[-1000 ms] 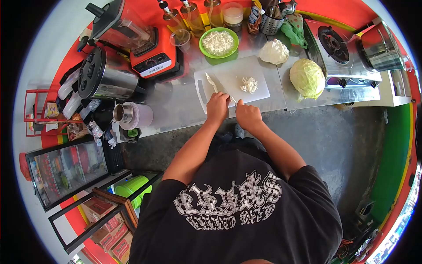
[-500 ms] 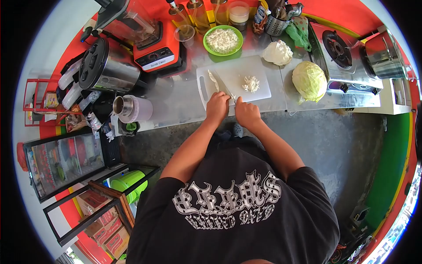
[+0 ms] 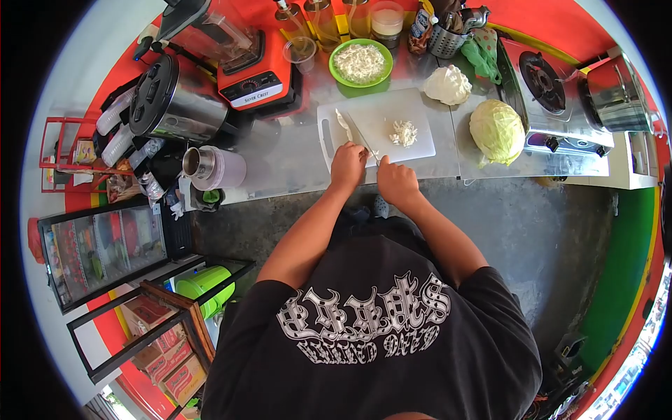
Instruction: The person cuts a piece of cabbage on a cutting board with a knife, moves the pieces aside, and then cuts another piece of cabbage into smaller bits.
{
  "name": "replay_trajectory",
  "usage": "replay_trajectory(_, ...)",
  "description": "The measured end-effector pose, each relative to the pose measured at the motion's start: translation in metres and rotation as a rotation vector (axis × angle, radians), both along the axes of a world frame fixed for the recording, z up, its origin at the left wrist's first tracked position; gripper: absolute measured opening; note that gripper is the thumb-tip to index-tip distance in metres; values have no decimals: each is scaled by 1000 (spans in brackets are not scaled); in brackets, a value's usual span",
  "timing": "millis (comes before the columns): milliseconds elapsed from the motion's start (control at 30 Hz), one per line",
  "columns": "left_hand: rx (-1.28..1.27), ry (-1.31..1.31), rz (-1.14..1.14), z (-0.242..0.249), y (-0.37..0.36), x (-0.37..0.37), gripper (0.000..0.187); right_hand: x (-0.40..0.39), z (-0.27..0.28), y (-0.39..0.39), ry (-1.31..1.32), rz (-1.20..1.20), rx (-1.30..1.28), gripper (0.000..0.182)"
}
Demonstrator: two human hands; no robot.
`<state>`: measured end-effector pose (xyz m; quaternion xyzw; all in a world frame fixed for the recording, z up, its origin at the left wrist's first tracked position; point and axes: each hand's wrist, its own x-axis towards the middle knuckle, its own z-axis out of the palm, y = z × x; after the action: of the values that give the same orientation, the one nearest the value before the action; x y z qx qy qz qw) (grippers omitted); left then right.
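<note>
My right hand [image 3: 397, 182] is closed around the handle of a knife [image 3: 362, 136], whose blade slants up and left over the white cutting board [image 3: 422, 145]. Close beside the blade, my left hand [image 3: 348, 166] has its fingers drawn together at the board's near edge; what they hold is hidden. A pale strip of cabbage [image 3: 343, 123] lies left of the blade. Farther right on the board is a small heap of shredded cabbage [image 3: 403, 133]. Behind the board, a green bowl [image 3: 386, 54] holds more white shreds.
A whole cabbage [image 3: 496, 131] and a cut cabbage piece [image 3: 448, 85] sit right of the board. Beyond them is a gas stove [image 3: 570, 124] with a pot [image 3: 616, 98]. An orange blender [image 3: 255, 87] and a metal flask [image 3: 218, 168] stand to the left.
The whole view has shifted slightly, moving the counter items a little right and down. Both hands stay at the board's near edge, with the knife at nearly the same slant.
</note>
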<state>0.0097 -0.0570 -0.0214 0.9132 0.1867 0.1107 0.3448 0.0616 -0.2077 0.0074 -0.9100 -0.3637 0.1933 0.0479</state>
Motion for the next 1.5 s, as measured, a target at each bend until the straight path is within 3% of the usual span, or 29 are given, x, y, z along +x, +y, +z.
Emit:
replay_trajectory(467, -9, 7, 42, -1, -3, 0, 9, -5, -3, 3, 19, -58, 56, 15)
replay_trajectory(933, -20, -56, 8, 3, -3, -7, 10, -9, 11, 4, -9, -14, -13, 26)
replay_trajectory(1033, 41, -45, -14, 4, -4, -7, 11, -15, 5, 7, 31, -74, 1, 17)
replay_trajectory(1233, -4, -70, -47, 5, -5, -14, 12, -10, 23, 7, -22, -18, -21, 16)
replay_trajectory(1500, -101, -51, -27, 0, 13, -12, 11, -6, -4, 14, 34, -58, 19, 24)
